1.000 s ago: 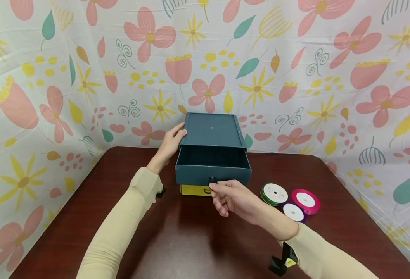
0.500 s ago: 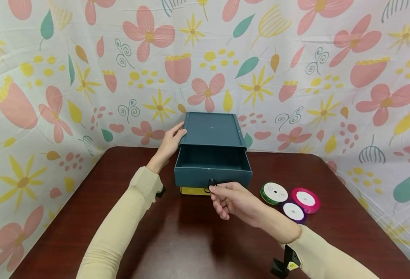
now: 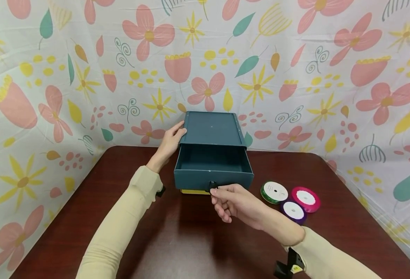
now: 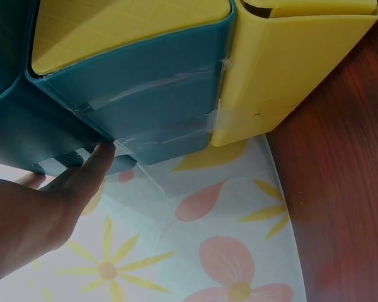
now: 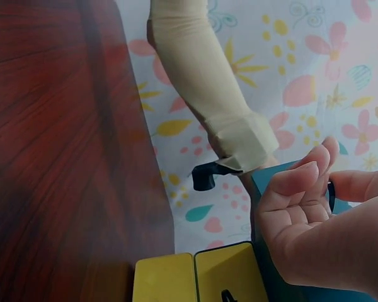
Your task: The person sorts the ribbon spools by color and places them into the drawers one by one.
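A dark teal drawer cabinet stands at the back of the table, its top drawer pulled out and its visible interior bare. My right hand pinches the black handle on that drawer's front, the other fingers loosely bent; the right wrist view shows the thumb against the handle. My left hand rests along the cabinet's upper left side. In the left wrist view, the fingers of the left hand extend against the teal wall. Yellow lower drawers sit beneath, mostly hidden from the head view.
To the right lie a green ribbon spool, a pink ribbon spool and a purple ribbon spool, close together. A flower-patterned cloth hangs right behind the dark wooden table.
The top drawer has slid a little farther out toward me, with my right hand on its handle. It now covers more of the yellow drawer below. My left hand has stayed in place.
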`<state>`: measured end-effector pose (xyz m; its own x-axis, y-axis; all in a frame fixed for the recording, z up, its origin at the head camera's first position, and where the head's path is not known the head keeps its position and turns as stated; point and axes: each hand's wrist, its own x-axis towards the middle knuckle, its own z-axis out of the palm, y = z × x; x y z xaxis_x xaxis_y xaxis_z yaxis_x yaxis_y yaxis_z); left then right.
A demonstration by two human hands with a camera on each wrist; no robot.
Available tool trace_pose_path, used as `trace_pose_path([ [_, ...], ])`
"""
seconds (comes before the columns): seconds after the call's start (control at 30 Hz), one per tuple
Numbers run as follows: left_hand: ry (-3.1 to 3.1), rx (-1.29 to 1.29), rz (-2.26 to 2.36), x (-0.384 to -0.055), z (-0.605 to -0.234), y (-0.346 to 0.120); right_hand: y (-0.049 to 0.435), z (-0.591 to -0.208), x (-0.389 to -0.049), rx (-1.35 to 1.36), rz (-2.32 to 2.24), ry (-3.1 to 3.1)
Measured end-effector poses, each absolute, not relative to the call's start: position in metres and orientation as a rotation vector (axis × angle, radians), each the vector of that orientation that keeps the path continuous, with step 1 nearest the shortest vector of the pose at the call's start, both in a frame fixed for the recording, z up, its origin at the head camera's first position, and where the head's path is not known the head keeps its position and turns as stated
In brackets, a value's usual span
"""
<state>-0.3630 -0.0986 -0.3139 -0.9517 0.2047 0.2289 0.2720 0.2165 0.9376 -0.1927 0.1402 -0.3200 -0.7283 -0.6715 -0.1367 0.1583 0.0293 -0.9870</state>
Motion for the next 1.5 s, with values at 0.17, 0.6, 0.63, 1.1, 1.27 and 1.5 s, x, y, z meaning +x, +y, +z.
trace_pose_path([
  [0.17,-2.407,-0.468,-1.878,-0.362,-0.314,-0.099,0.141,-0.322,-0.191,-0.511,-1.756,1.708],
  [0.6,-2.389,-0.475,-1.873,-0.363,-0.315,-0.099,0.141,-0.325,-0.188,-0.518,-1.751,1.703],
  [0.63,-2.388,-0.476,-1.874,-0.363,-0.315,-0.099,0.142,-0.325,-0.188,-0.525,-1.751,1.7],
  [1.1,-2.387,-0.486,-1.866,-0.362,-0.315,-0.099,0.151,-0.319,-0.177,-0.595,-1.694,1.736],
  [1.27,-2.394,-0.479,-1.862,-0.361,-0.315,-0.098,0.162,-0.314,-0.173,-0.709,-1.704,1.78],
  [1.5,-2.392,-0.471,-1.856,-0.362,-0.315,-0.099,0.183,-0.302,-0.171,-0.783,-1.755,1.84],
])
